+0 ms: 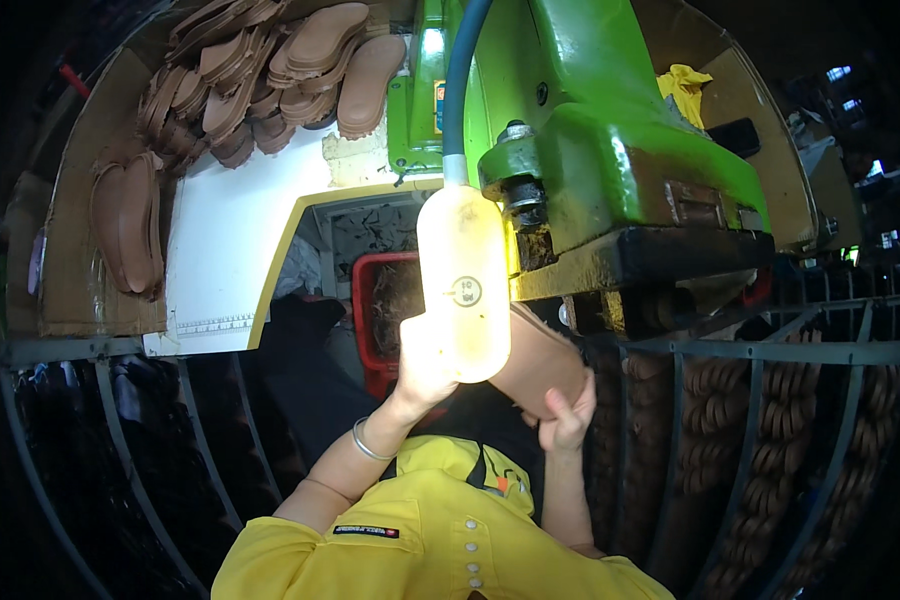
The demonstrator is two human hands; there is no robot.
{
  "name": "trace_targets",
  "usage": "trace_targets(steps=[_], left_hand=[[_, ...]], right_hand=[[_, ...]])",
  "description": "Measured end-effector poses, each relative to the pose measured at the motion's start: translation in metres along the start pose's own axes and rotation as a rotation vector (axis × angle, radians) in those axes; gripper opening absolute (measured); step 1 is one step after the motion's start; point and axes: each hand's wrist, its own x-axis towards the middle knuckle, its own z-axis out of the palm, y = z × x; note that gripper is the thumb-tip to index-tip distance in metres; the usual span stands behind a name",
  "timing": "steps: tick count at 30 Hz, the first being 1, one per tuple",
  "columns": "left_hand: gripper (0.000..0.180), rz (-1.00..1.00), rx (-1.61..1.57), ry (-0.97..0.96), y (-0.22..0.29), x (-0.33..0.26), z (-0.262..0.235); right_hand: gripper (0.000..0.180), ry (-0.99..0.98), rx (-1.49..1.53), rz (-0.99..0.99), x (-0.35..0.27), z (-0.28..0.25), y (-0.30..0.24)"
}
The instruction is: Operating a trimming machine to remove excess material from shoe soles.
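A tan-brown shoe sole (pixel 538 372) lies aslant in front of my body, below the green machine's head. Its lower right end is gripped by my right hand (pixel 567 418), with the thumb on the top face. The sole's upper left part disappears behind a glowing yellow-white lamp (pixel 464 230). My left hand (pixel 426 372) is next to the lamp's lower left side, washed out by the light. Its fingers are hidden behind the lamp, so I cannot see whether they touch the sole.
A green machine (pixel 610 170) with a dark metal head stands ahead. Piled shoe soles (pixel 240 85) lie at the upper left beside a white tabletop (pixel 235 235). A red bin (pixel 365 330) sits below. Metal racks (pixel 755 400) with several soles are at the right.
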Motion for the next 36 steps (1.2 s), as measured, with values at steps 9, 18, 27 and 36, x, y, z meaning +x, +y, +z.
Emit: trace_targets(steps=[9, 18, 27, 36], left_hand=[[0.026, 0.237, 0.093, 0.192, 0.060, 0.011, -0.004], [0.018, 0.091, 0.075, -0.052, -0.003, 0.003, 0.023], [0.045, -0.040, -0.201, -0.170, 0.006, 0.008, 0.019], [0.022, -0.054, -0.172, 0.124, 0.056, -0.001, -0.006]], right_hand=[[0.053, -0.085, -0.038, -0.166, 0.068, 0.002, -0.033], [0.062, -0.013, 0.020, -0.193, 0.049, -0.042, -0.030], [0.057, 0.080, -0.084, -0.320, 0.057, -0.016, -0.066], [0.051, -0.234, -0.042, -0.222, 0.090, -0.031, -0.040]])
